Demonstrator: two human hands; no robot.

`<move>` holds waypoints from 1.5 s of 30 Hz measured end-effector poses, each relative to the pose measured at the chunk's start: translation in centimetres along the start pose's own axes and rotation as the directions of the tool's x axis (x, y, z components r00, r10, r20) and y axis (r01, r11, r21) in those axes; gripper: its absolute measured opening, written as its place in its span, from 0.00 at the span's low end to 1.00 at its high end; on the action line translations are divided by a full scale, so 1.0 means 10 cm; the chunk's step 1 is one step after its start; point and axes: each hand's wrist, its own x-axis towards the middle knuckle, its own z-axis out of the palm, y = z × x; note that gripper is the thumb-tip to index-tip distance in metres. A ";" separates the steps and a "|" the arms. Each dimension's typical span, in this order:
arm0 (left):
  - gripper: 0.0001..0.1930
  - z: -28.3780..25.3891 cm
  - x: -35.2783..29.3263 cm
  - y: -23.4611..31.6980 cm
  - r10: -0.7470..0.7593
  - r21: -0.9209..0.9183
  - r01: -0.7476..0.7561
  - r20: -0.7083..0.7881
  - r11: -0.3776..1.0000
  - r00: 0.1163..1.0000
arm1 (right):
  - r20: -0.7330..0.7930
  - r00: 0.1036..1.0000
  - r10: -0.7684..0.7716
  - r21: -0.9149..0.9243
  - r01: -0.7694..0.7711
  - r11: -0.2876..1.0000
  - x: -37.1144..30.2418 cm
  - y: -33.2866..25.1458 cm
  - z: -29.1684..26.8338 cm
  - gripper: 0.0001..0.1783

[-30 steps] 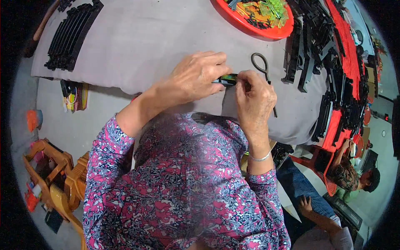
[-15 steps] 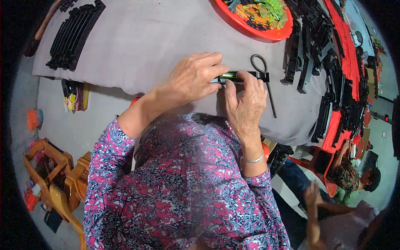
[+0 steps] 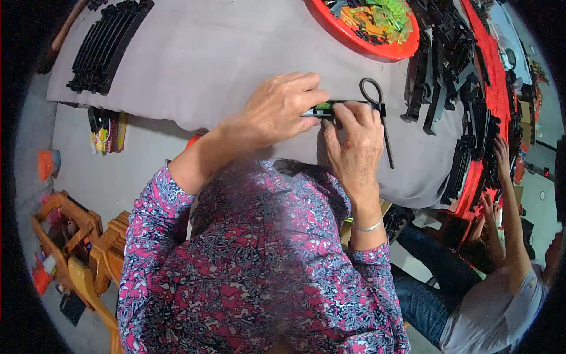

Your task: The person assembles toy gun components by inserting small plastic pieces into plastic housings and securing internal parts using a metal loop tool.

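Since half a second ago: co-worker's hand (image 3: 502,154) up from lower right to beside red cloth (image 3: 495,76)

Left to right: row of black strips (image 3: 109,47) on grey cloth (image 3: 194,53); left hand (image 3: 286,109) in near-closed pinch on black part (image 3: 324,112), between both hands over cloth; right hand (image 3: 356,138) curled, thumb and forefinger closed about same part; dark looped tool (image 3: 387,138) just beside

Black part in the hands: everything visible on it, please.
The black strip is slim, elongated and plastic-looking, with a green patch near the fingertips. It runs roughly left to right. The left hand pinches it and hides its left end; the right hand grips and partly covers it. Its right end shows by the loop-ended rod; contact is unclear.
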 end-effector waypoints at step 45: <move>0.20 -0.24 0.00 0.05 -0.094 0.022 0.092 0.189 0.996 0.977 | 0.287 0.926 0.244 0.054 -0.270 0.961 0.82 0.90 -0.21 0.24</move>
